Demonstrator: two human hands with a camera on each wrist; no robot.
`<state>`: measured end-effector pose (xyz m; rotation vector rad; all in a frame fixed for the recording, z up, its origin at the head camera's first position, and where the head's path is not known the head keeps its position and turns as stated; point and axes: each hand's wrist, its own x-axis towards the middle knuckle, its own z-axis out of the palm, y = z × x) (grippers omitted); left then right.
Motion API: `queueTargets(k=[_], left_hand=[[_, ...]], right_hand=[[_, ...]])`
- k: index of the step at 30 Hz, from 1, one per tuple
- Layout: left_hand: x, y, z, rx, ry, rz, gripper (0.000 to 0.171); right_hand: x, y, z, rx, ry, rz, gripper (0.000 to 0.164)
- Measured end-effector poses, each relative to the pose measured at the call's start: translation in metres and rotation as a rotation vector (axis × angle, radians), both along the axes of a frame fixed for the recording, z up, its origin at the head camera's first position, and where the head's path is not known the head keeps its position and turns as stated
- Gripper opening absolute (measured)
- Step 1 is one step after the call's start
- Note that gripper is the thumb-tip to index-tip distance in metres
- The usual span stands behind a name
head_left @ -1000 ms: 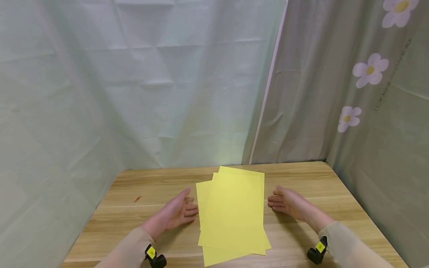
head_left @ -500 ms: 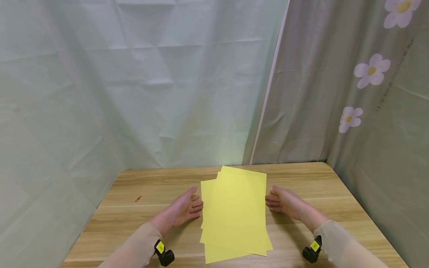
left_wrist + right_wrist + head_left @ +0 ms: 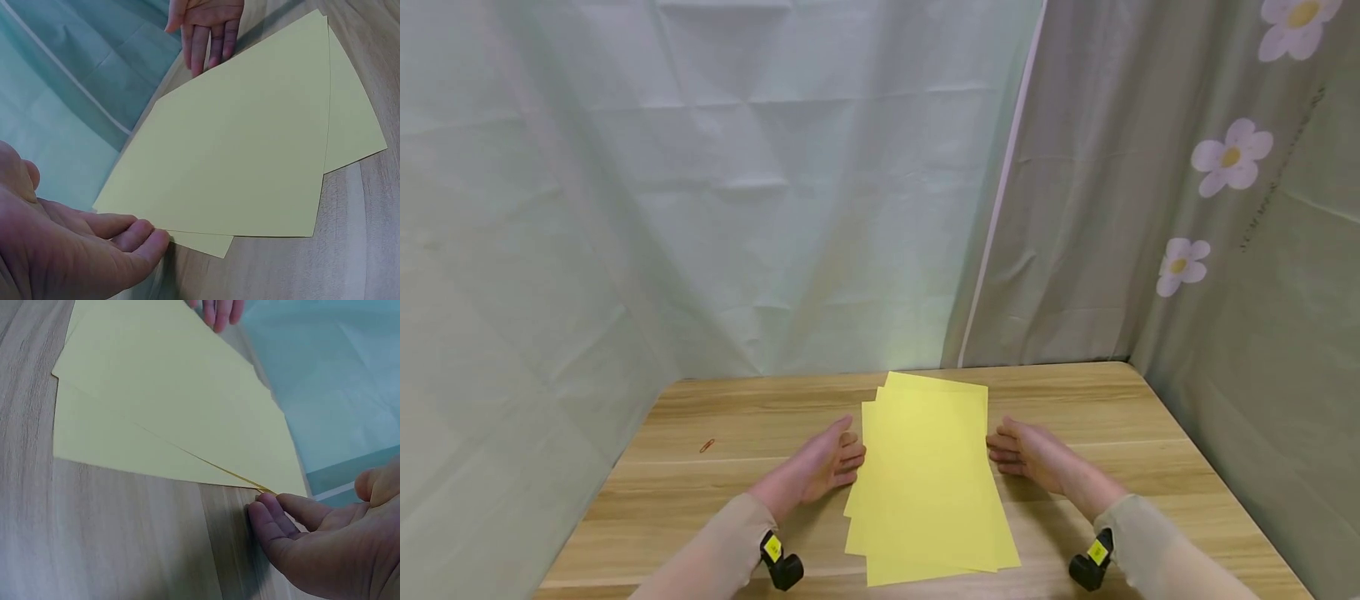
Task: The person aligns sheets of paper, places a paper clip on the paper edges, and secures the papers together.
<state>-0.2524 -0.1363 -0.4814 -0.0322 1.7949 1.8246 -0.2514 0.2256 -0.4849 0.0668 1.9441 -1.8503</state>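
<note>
- Wood-grain tabletop (image 3: 1075, 400) fills the lower part of the head view, its boards running crosswise.
- Nearest lie two pale sleeves (image 3: 711, 546), with a small black wrist camera (image 3: 781, 562) bearing a yellow label at each wrist.
- Left hand (image 3: 823, 467): palm turned inward, fingers extended and slightly relaxed, fingertips touching the left edge of the paper; nothing is gripped.
- Right hand (image 3: 1032, 457): facing the left from the opposite side, fingers likewise nearly straight, fingertips against the right edge; it has hold of nothing.
- Between the hands, flat on the table right of its middle, lie the yellow sheets (image 3: 928, 483), at least three, overlapping at slightly different angles. Corners stick out at the near and far ends and along the left side.
- Left of the left hand, well apart, rests a red paper clip (image 3: 707, 446).
- Behind the table hangs a creased, pale green-grey curtain (image 3: 775, 208); white flowers (image 3: 1231, 158) with yellow centres decorate its right side.
</note>
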Motion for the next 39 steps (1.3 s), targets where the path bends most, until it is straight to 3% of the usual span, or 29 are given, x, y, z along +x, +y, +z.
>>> queueTargets(k=[8, 16, 28, 39], left_hand=[[0.004, -0.001, 0.002, -0.002, -0.020, 0.025, 0.092], [0.020, -0.017, 0.011, -0.044, -0.017, -0.017, 0.091], [0.030, -0.026, 0.016, -0.039, -0.095, -0.074, 0.101], [0.036, -0.018, 0.013, -0.003, -0.089, -0.123, 0.098]], right_hand=[[0.006, 0.000, 0.000, -0.032, 0.000, -0.028, 0.065], [0.017, 0.011, 0.010, 0.019, -0.034, -0.026, 0.071], [0.030, 0.022, 0.023, 0.049, -0.173, 0.083, 0.087], [0.039, 0.015, 0.022, 0.007, -0.182, 0.113, 0.092]])
